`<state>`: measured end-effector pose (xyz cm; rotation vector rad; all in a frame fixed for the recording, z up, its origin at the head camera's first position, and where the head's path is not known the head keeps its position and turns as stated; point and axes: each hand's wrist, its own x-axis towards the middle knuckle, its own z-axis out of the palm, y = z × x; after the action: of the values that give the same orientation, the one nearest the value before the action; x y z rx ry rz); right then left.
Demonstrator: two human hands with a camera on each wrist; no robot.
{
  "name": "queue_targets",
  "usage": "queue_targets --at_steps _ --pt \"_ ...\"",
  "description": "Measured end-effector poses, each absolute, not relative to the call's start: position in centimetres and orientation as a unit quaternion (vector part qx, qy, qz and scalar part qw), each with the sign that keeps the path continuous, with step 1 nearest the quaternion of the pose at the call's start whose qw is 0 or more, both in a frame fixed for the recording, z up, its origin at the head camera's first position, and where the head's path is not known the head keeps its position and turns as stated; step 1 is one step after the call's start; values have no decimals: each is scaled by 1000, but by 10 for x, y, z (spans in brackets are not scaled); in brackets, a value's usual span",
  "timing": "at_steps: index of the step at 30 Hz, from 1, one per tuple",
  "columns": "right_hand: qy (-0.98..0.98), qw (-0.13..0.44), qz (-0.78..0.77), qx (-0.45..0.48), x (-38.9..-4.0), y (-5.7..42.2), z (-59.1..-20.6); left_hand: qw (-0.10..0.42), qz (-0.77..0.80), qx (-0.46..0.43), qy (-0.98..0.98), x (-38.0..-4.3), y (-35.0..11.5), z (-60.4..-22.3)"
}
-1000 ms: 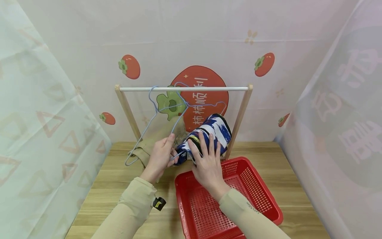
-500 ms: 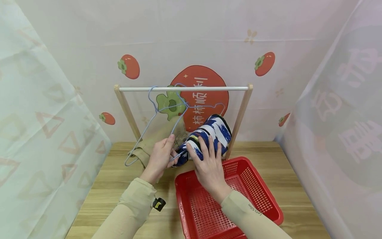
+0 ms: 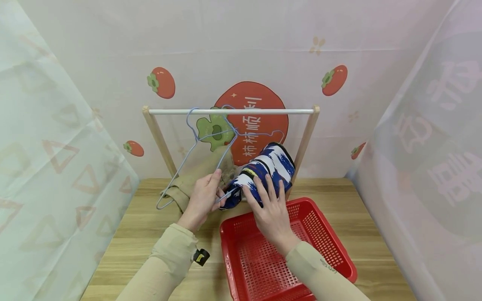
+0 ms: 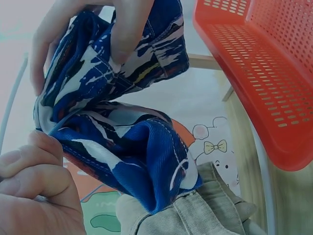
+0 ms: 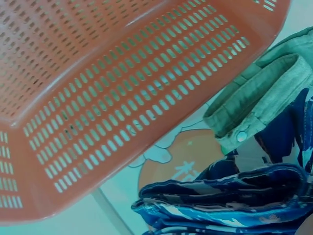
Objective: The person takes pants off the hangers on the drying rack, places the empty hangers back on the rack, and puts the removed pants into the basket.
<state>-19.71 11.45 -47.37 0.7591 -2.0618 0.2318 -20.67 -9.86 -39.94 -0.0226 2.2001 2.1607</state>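
My left hand (image 3: 205,194) grips a blue wire hanger (image 3: 227,149) hooked on the rail, its fingers curled at the wire's lower right side. On that side of the hanger is a bunched garment (image 3: 276,161) of blue and white patterned cloth. In the left wrist view the wire runs into the garment's folds (image 4: 146,142), just past the left fingertips. My right hand (image 3: 273,217) holds the cloth, fingers spread over the top in the head view. Seen from the left wrist, its thumb (image 4: 127,36) lies on the opposite side of the cloth.
Khaki trousers (image 3: 180,188) hang at the left behind the hanger. Another blue hanger (image 3: 254,134) extends to the right under the white rail (image 3: 271,111) of a wood-ended rack. Below the right forearm, a red perforated basket (image 3: 339,246) stands on the wooden table (image 3: 124,251).
The right hand has slid a little to the right and down over the patterned garment, and the cloth has shifted slightly right with it. My left hand stays on the hanger.
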Motion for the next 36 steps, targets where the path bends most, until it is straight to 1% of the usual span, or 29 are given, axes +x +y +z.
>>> queue_targets --at_steps 3,8,13,23,29,36 --pt "-826 445 88 335 -199 117 -476 32 699 -6 715 -207 -99 -399" --pt "-833 415 66 361 -199 121 -478 32 695 -7 718 -206 -99 -399" --pt "-854 384 38 349 -199 123 -479 36 697 1 716 -207 -99 -400" --pt "-885 350 58 301 -195 126 -481 41 692 -1 721 -206 -101 -402" --pt "-878 379 103 275 -195 138 -482 42 692 -7 721 -205 -104 -401" --pt "-861 393 133 293 -199 153 -481 39 686 -3 726 -205 -107 -401"
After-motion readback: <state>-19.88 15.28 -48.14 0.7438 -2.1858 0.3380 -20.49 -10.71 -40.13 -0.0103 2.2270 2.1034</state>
